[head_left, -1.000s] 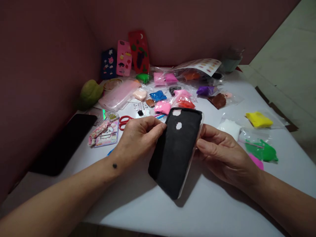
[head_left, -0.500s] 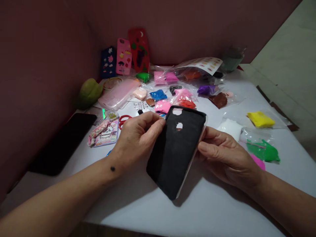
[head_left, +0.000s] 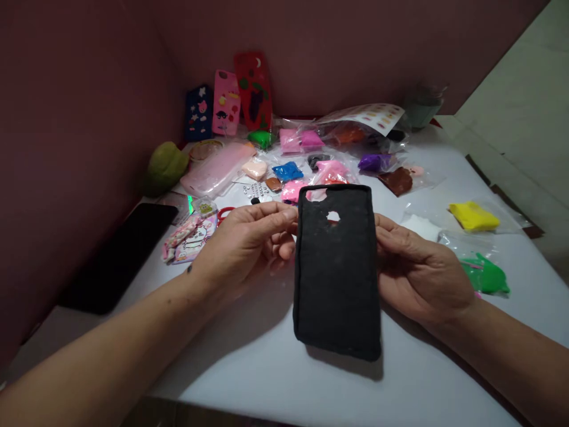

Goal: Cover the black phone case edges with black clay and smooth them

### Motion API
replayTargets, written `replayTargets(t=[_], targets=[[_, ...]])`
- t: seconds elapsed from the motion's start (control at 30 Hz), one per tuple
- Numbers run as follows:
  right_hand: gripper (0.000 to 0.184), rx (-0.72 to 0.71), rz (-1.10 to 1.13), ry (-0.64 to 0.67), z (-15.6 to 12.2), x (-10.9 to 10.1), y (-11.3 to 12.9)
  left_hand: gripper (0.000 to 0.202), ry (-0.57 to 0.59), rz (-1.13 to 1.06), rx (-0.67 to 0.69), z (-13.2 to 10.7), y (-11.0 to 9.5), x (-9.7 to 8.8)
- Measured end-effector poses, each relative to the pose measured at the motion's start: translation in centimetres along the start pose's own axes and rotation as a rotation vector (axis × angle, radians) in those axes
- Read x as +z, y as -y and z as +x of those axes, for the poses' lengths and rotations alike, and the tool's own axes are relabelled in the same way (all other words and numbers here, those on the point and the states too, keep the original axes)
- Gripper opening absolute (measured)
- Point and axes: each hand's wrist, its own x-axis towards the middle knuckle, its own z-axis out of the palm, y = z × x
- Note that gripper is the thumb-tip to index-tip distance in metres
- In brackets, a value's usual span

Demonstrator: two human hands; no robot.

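Observation:
A phone case covered in black clay is held up above the white table, its back facing me. Two openings show near its top, one at the corner and one apple-shaped below it. My right hand grips the case's right edge, with some fingers hidden behind it. At the upper left edge, my left hand pinches the case between thumb and forefinger, its other fingers curled below. Beyond the case lie packets of coloured clay, among them a blue packet and a pink packet.
Three decorated cases, one being a red case, lean on the back wall. A green fruit, a clear pink case and a black slab lie left. Right are yellow clay, green clay and a glass jar.
The black case has turned from a tilt to nearly upright and square to me. My left hand's fingers have shifted along its left edge; the right hand still holds the right side.

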Motion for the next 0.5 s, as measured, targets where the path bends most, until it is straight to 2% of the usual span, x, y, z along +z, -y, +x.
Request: replayTargets(t=[0.17, 0.5], targets=[[0.029, -0.018, -0.018, -0.027, 0.02, -0.10, -0.07, 0.016, 0.029, -0.035, -0.023, 0.22, 0.21, -0.02], [0.029, -0.012, -0.015, -0.009, -0.03, -0.39, -0.10, 0.015, -0.026, -0.006, -0.045, 0.00, 0.18, 0.15]])
